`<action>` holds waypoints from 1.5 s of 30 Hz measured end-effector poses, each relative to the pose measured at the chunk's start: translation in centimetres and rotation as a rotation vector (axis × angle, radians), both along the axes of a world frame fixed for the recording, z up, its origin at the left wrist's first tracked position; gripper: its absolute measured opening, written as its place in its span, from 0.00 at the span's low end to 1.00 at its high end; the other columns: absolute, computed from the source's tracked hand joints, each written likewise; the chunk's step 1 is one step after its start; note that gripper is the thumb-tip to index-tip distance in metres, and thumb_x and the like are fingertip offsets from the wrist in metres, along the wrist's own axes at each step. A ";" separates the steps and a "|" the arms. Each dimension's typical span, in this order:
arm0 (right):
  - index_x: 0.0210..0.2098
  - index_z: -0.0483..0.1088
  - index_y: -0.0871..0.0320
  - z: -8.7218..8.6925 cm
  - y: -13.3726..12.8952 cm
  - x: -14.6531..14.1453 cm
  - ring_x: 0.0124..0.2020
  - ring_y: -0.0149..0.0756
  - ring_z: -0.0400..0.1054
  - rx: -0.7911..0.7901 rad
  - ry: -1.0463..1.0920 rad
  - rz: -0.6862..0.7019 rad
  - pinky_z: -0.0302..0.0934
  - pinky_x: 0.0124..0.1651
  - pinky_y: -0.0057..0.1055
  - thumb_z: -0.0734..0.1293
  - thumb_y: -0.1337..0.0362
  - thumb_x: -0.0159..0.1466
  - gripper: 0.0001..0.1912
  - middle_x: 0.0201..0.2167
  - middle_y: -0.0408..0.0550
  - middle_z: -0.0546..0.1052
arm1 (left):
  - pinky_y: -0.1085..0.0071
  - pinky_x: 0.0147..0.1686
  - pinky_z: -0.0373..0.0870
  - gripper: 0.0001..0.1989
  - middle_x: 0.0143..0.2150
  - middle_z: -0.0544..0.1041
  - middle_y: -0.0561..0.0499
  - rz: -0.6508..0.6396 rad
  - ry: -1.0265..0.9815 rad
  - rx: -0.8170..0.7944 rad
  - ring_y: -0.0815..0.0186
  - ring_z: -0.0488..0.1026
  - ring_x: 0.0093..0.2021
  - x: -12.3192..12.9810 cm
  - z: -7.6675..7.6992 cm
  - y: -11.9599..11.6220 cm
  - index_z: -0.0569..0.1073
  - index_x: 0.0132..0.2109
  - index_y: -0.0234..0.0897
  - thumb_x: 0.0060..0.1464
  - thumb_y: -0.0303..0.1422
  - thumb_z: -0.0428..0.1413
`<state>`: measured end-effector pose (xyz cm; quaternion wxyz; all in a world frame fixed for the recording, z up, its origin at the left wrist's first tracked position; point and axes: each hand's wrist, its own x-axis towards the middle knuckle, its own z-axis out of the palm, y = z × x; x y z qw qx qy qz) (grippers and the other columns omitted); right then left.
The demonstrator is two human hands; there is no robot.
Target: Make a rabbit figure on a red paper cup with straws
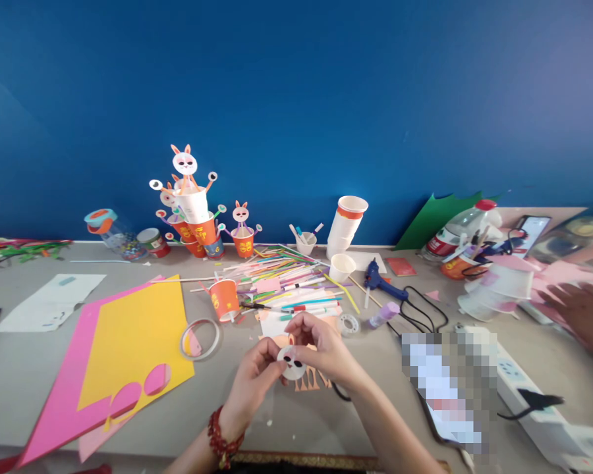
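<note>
Between my two hands is a round white paper rabbit face point(292, 365) with dark eyes and one pinkish-orange ear showing at its top. My left hand point(259, 372) pinches its left edge between thumb and fingers. At the face's upper right, my right hand point(321, 345) is closed on it, thumb across the front near the ear. Just under the hands lies a peach paper piece point(309, 380) with cut-out strips. An orange paper cup point(224, 299) stands beyond my left hand. Finished rabbit cups point(244, 242) stand against the blue wall.
Pink and yellow sheets point(143, 342) with a tape roll point(200, 339) lie left. Straws and markers point(296, 280) spread behind my hands. A blue glue gun point(383, 283), a glue stick point(384, 315), a phone point(442, 388) and a power strip point(524, 395) lie right. Another person's hand point(580, 313) is far right.
</note>
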<state>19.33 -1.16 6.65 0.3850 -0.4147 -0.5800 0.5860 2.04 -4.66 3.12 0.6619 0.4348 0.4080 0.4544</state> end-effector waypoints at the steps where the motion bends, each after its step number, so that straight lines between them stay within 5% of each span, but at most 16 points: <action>1: 0.39 0.68 0.59 0.0 0.0 0.0 0.25 0.27 0.60 0.001 -0.003 0.001 0.54 0.29 0.27 0.71 0.68 0.53 0.14 0.27 0.38 0.69 | 0.72 0.29 0.70 0.15 0.28 0.72 0.52 -0.002 0.002 0.002 0.68 0.70 0.27 0.0 0.0 0.0 0.69 0.29 0.35 0.52 0.40 0.64; 8: 0.39 0.68 0.59 0.0 0.0 0.0 0.25 0.28 0.61 0.037 -0.033 0.003 0.55 0.30 0.27 0.70 0.69 0.53 0.14 0.27 0.39 0.70 | 0.72 0.29 0.70 0.15 0.28 0.72 0.53 -0.003 0.000 0.003 0.68 0.70 0.28 0.1 -0.2 0.0 0.68 0.30 0.35 0.52 0.40 0.64; 13: 0.41 0.69 0.58 -0.3 0.2 1.2 0.34 0.34 0.68 0.134 -0.079 -0.055 0.61 0.35 0.29 0.65 0.64 0.61 0.09 0.38 0.48 0.75 | 0.73 0.31 0.69 0.14 0.28 0.73 0.53 0.038 0.001 0.013 0.69 0.70 0.28 -0.2 0.1 0.2 0.69 0.30 0.35 0.53 0.39 0.63; 17: 0.36 0.70 0.57 -1.9 -0.2 2.7 0.33 0.36 0.68 0.241 -0.534 -0.144 0.60 0.35 0.29 0.63 0.67 0.62 0.04 0.33 0.47 0.76 | 0.74 0.32 0.68 0.13 0.29 0.74 0.53 0.069 0.030 0.025 0.69 0.69 0.30 -0.9 0.4 0.5 0.70 0.31 0.36 0.54 0.40 0.62; 20: 0.33 0.72 0.57 -3.4 -0.7 3.1 0.36 0.39 0.70 0.294 -0.908 -0.075 0.58 0.38 0.30 0.64 0.72 0.60 0.06 0.34 0.48 0.77 | 0.74 0.33 0.68 0.13 0.29 0.74 0.53 0.085 0.063 0.025 0.69 0.69 0.30 -1.2 0.2 0.6 0.70 0.31 0.36 0.54 0.40 0.62; 27: 0.40 0.72 0.58 -3.9 -0.6 1.7 0.45 0.43 0.69 0.330 -1.221 0.099 0.56 0.37 0.30 0.63 0.72 0.60 0.11 0.43 0.52 0.76 | 0.74 0.33 0.68 0.14 0.29 0.74 0.53 0.083 0.062 0.019 0.69 0.68 0.30 -0.9 0.0 0.4 0.71 0.32 0.36 0.53 0.42 0.62; 33: 0.39 0.71 0.60 -3.4 0.1 1.1 0.44 0.45 0.69 0.271 -1.177 0.151 0.53 0.35 0.31 0.63 0.76 0.57 0.12 0.42 0.55 0.75 | 0.73 0.32 0.69 0.15 0.31 0.75 0.51 0.093 0.052 0.009 0.67 0.69 0.31 -0.8 0.1 0.2 0.71 0.32 0.36 0.51 0.43 0.63; 41: 0.35 0.70 0.58 -4.2 -0.1 2.4 0.32 0.36 0.68 0.228 -1.025 0.090 0.53 0.32 0.27 0.64 0.77 0.53 0.12 0.31 0.46 0.76 | 0.72 0.33 0.70 0.15 0.30 0.75 0.52 0.103 0.042 0.007 0.67 0.69 0.30 -0.8 0.2 0.1 0.71 0.32 0.36 0.51 0.42 0.63; 45: 0.30 0.69 0.57 -4.2 -0.3 2.4 0.28 0.34 0.66 0.121 -0.596 -0.126 0.56 0.31 0.27 0.65 0.71 0.56 0.04 0.27 0.44 0.74 | 0.72 0.34 0.69 0.14 0.30 0.75 0.51 0.106 0.040 0.011 0.66 0.69 0.31 -0.5 0.5 0.1 0.71 0.32 0.36 0.52 0.42 0.63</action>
